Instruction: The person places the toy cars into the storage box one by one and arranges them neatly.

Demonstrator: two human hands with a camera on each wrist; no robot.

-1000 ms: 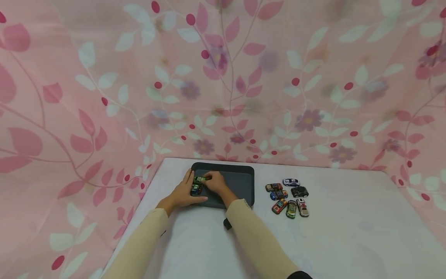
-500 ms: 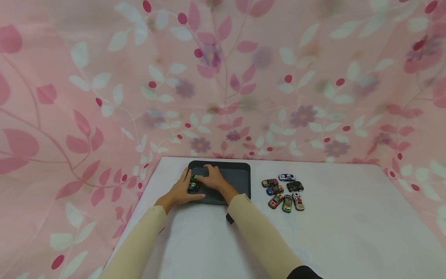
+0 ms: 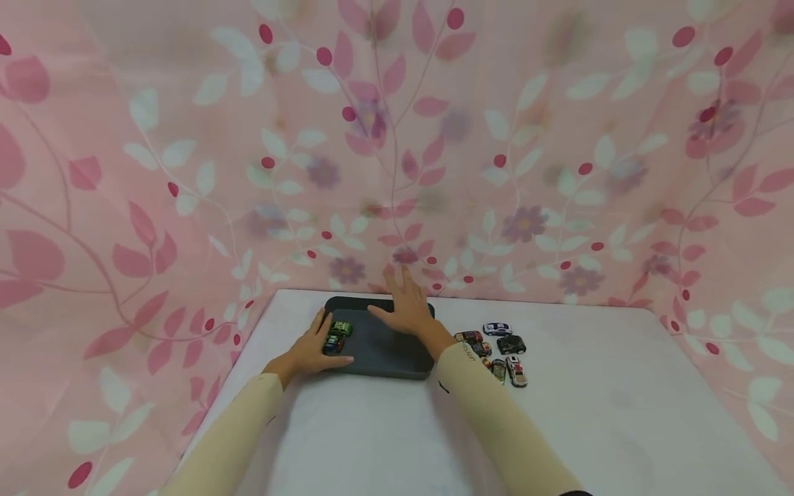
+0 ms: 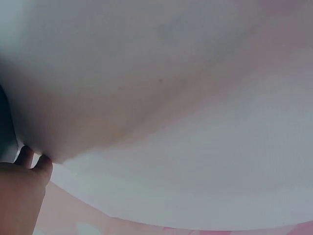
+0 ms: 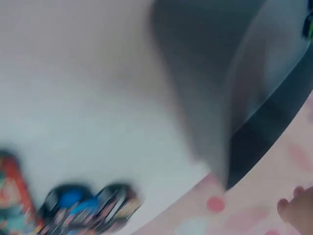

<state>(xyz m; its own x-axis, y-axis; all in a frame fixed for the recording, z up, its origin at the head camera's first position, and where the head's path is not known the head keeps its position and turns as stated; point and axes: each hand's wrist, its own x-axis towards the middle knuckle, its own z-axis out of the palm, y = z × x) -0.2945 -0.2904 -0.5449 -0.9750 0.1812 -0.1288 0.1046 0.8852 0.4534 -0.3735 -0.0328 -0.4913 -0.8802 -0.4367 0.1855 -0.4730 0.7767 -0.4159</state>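
A dark grey tray (image 3: 384,351) lies at the back left of the white table (image 3: 589,420). Two toy cars sit side by side in its left end, a green one (image 3: 340,328) and a blue one (image 3: 333,343). My left hand (image 3: 313,348) rests against the tray's left rim, fingers straight and thumb along the front edge, right beside the two cars. My right hand (image 3: 406,303) hovers over the tray's far right part with fingers spread and holds nothing. The right wrist view is blurred and shows the tray (image 5: 234,98) and a fingertip (image 5: 293,210).
Several more toy cars (image 3: 499,344) lie in a loose group on the table just right of the tray, partly hidden by my right forearm; blurred cars (image 5: 88,203) appear in the right wrist view. A pink floral curtain (image 3: 397,138) closes off the back and sides.
My right hand has let go of the green car in the tray and lifted away to the right and back, fingers now spread. The left hand stays at the tray's left rim.
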